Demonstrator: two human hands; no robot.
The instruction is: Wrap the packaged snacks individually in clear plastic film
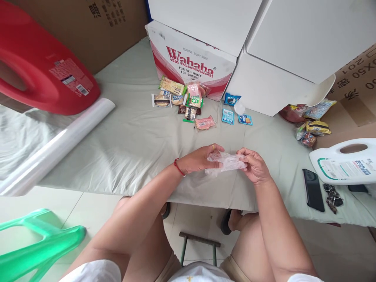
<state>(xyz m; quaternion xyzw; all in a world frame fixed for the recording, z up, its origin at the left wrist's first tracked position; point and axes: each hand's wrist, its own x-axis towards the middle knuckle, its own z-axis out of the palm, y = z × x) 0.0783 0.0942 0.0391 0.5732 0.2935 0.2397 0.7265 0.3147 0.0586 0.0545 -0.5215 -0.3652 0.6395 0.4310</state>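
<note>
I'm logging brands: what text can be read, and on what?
"Wahaha®": carton
"PURIFIED WATER FOR DRINKING": same carton
"X50", "201", "00": right box
Too small or blurred to read surely: carton's stamp, right box's characters, left box, red jug, white bottle, snack wrappers
None made out on the held plastic

Red detergent jug (47,58), ten o'clock, and green plastic stool (55,241), eight o'clock: cut off by left edge. White detergent bottle (348,168), three o'clock: cut off by right edge. Left hand (202,158): fingers partly covered by clear plastic film (229,161).

White short sleeves (93,271), red cord bracelet (178,168), gold-coloured ring (213,147), tan shorts (169,268), dark shoes (226,223)
</note>
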